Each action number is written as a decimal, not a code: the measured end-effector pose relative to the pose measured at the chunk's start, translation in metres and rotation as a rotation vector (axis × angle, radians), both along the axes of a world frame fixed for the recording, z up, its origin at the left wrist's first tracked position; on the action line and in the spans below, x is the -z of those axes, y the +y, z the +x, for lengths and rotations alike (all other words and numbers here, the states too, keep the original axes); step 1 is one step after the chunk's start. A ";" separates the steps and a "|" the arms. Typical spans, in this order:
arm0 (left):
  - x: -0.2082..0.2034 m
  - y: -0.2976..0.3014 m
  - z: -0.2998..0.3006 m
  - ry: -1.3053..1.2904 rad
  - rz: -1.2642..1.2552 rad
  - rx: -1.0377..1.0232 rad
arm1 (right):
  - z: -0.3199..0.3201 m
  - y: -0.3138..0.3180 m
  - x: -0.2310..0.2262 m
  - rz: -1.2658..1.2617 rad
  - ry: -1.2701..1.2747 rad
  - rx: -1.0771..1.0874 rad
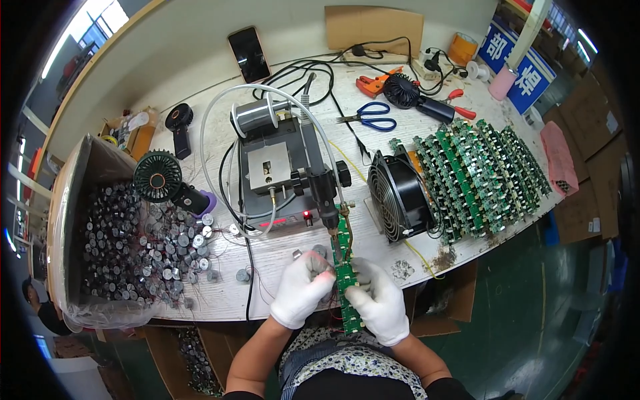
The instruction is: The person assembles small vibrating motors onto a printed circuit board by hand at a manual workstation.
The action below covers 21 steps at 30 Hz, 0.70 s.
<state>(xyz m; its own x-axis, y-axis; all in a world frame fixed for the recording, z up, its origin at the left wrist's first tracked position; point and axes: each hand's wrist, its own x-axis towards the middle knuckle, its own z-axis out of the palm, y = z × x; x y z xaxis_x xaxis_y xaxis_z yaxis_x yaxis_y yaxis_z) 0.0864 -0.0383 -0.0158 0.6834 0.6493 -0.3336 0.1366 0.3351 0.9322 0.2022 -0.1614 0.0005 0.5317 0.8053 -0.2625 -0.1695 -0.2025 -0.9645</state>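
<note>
A long green circuit board strip (346,275) lies lengthwise in front of me, under the tip of a soldering iron (325,200) clamped on a stand. My right hand (380,303), in a white glove, grips the strip's right edge. At its left edge my left hand (303,288), gloved too, is closed in a pinch; what is between the fingertips is hidden. Small round metal motors (320,251) lie just beyond the left fingers, and thin red wires show beside the strip. A grey soldering machine (280,175) carrying a solder spool (257,119) stands behind.
On the left, a plastic-lined box (67,233) spills many wired motors (170,260). A black cooling fan (399,197) stands right of the iron, beside rows of circuit boards (477,180). Blue-handled scissors (377,117), handheld fans (158,177), a phone (249,55) and cables lie farther back.
</note>
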 end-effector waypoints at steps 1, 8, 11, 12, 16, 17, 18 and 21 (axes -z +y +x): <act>0.000 0.000 -0.001 0.000 0.001 -0.002 | 0.004 0.000 0.001 0.001 0.000 -0.002; -0.005 -0.001 -0.002 0.053 0.059 0.022 | 0.020 0.014 -0.018 0.107 -0.681 0.082; -0.003 -0.001 -0.003 0.077 0.085 0.029 | 0.024 0.022 -0.013 0.212 -0.867 0.035; -0.001 -0.001 -0.004 0.075 0.073 0.030 | 0.025 0.025 -0.013 0.214 -0.867 0.035; -0.006 -0.001 -0.004 0.118 0.069 0.043 | 0.027 0.031 -0.013 0.221 -0.817 0.056; -0.006 -0.001 -0.004 0.118 0.079 0.040 | 0.027 0.032 -0.014 0.232 -0.857 0.046; -0.006 -0.001 -0.004 0.118 0.090 0.036 | 0.026 0.032 -0.012 0.232 -0.857 0.046; -0.005 -0.002 -0.004 0.093 0.083 0.023 | 0.025 0.034 -0.009 0.217 -0.779 0.103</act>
